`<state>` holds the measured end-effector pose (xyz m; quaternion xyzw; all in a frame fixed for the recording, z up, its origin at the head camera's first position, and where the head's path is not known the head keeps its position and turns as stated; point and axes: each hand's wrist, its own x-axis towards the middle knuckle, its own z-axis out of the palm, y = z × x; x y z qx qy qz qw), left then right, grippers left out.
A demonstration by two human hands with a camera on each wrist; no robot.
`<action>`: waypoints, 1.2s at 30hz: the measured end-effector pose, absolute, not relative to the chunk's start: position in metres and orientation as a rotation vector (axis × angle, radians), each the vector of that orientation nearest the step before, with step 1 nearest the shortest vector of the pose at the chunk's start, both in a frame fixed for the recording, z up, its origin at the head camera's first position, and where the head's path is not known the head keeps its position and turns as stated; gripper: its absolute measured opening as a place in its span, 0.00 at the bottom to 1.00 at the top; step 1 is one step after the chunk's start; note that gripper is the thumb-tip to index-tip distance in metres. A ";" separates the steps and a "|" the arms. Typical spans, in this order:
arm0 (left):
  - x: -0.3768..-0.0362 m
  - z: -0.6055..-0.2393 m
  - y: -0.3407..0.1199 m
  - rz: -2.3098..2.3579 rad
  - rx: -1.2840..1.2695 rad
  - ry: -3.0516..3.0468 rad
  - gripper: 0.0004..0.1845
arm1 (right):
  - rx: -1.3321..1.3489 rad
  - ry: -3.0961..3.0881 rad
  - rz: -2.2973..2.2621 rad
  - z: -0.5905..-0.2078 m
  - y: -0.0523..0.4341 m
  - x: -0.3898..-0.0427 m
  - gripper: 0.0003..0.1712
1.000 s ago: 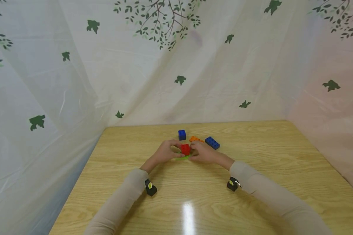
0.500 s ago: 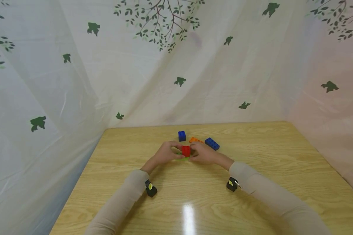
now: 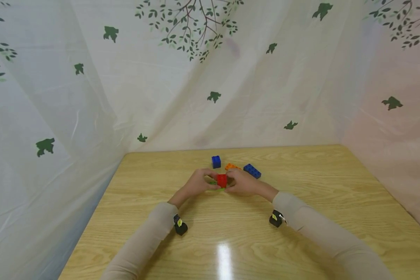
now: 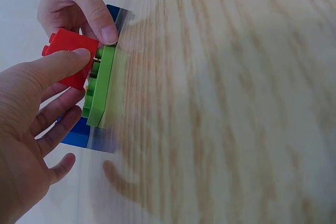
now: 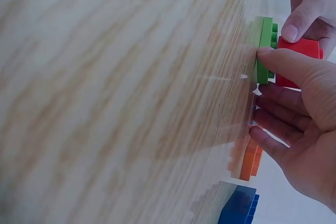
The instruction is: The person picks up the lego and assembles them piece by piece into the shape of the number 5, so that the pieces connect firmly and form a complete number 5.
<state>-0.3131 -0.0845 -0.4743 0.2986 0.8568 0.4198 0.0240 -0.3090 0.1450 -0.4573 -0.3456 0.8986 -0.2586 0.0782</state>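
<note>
In the head view my left hand (image 3: pixel 197 182) pinches a red toy brick (image 3: pixel 222 180), its thumb lying along the brick's side in the left wrist view. Beneath the red brick lies a flat green building brick (image 4: pixel 102 87), studs facing the red one and a row of them showing at the left. My right hand (image 3: pixel 243 182) grips the green brick at its right end, the thumb at its edge in the right wrist view. The red brick sits right at the green studs; whether it is pressed down fully I cannot tell.
Behind the hands on the wooden table (image 3: pixel 227 217) stand a small blue brick (image 3: pixel 216 161), an orange brick (image 3: pixel 232 166) partly hidden by the right hand, and a longer blue brick (image 3: pixel 252 171). A leaf-printed curtain (image 3: pixel 182 116) hangs along the back and sides.
The red brick has shifted slightly to the right over the green brick, with more green studs showing at its left. Both hands have stayed nearly in place.
</note>
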 end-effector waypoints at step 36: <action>-0.317 -0.472 -0.083 1.181 0.847 2.642 0.13 | -1.023 2.727 -0.668 -0.453 0.141 -0.310 0.19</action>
